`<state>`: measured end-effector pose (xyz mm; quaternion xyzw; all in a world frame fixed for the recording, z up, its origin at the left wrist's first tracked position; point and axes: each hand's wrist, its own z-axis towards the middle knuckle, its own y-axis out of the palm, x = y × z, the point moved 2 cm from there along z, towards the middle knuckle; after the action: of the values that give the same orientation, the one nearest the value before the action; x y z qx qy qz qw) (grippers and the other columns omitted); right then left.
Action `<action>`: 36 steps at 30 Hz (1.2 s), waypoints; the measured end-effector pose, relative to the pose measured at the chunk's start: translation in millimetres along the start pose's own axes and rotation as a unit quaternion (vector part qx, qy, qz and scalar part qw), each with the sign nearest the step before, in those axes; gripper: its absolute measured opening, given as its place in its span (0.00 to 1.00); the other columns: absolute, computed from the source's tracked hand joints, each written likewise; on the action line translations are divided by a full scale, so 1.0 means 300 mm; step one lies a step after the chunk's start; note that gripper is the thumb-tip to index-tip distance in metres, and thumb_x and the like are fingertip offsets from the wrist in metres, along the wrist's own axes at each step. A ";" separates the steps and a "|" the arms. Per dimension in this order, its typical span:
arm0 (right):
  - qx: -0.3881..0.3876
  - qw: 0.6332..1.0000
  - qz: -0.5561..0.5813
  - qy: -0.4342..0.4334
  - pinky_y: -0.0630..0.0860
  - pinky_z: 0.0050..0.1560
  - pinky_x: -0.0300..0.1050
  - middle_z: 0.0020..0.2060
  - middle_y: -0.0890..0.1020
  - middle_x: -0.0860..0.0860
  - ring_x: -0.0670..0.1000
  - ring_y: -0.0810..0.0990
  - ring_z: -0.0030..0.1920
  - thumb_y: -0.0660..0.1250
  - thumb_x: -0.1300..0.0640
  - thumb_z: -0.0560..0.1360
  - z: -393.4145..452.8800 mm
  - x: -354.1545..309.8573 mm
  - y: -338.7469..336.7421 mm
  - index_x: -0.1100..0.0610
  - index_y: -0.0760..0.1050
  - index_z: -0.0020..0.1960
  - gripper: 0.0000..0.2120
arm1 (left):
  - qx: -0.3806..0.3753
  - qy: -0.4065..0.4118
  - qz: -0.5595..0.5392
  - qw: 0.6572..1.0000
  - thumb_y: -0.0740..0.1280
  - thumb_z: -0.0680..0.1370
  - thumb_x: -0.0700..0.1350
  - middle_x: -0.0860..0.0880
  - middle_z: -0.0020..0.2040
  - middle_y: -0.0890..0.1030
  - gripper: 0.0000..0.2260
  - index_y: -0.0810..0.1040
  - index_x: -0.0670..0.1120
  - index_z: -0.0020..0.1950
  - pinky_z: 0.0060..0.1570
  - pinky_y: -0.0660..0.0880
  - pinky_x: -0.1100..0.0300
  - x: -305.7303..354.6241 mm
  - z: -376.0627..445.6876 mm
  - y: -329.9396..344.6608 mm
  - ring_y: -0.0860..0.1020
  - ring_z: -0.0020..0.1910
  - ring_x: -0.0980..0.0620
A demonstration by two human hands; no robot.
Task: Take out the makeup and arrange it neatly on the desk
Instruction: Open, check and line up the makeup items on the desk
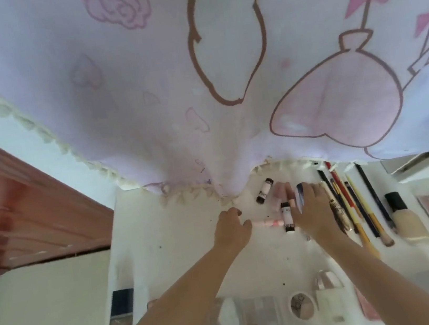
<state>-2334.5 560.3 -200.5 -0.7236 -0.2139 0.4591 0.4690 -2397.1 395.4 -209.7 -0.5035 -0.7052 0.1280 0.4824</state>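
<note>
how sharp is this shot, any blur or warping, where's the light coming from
Head view: soft throughout, labels on the lipstick tubes unreadable; wide-angle warping bends the desk edges and the curtain; the right hand looks slightly smeared; daylight glows through the curtain, shadows are faint, no harsh glare.

I see both hands mid-frame: left hand (231, 229) curled beside pink tube (270, 223), right hand (314, 207) flat beside brushes (352, 206).

Two black-capped tubes (264, 190) (287, 217) lie near the tabletop's far edge, one foundation bottle (406, 218) toward its right edge, and one round compact (301, 306) at its near edge.
</note>
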 end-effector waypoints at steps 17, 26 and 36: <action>-0.127 0.983 0.020 -0.128 0.63 0.60 0.37 0.60 0.75 0.54 0.52 0.71 0.62 0.61 0.60 0.75 -0.519 -0.555 0.406 0.60 0.73 0.61 0.14 | 0.098 -0.046 0.122 0.987 0.66 0.72 0.56 0.45 0.60 0.71 0.25 0.66 0.42 0.62 0.53 0.70 0.58 -0.822 -0.456 -0.369 0.70 0.61 0.48; -0.214 0.969 -0.019 -0.125 0.66 0.58 0.38 0.61 0.74 0.55 0.53 0.72 0.61 0.57 0.61 0.76 -0.518 -0.735 0.512 0.59 0.68 0.64 0.17 | 0.026 -0.081 0.157 0.984 0.64 0.74 0.53 0.44 0.59 0.73 0.20 0.68 0.42 0.60 0.50 0.72 0.56 -0.863 -0.458 -0.299 0.73 0.58 0.46; -0.306 0.899 -0.167 -0.266 0.70 0.55 0.47 0.59 0.74 0.56 0.56 0.72 0.58 0.66 0.57 0.73 -0.494 -0.860 0.434 0.57 0.64 0.63 0.21 | -0.037 0.152 0.183 0.971 0.63 0.73 0.45 0.44 0.55 0.72 0.14 0.69 0.41 0.55 0.43 0.66 0.59 -0.892 -0.466 -0.492 0.71 0.49 0.48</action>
<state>-2347.8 236.8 -174.2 -0.6360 -0.5782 0.4614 0.2196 -2363.1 61.7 -188.9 -0.6552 -0.5238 0.1094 0.5332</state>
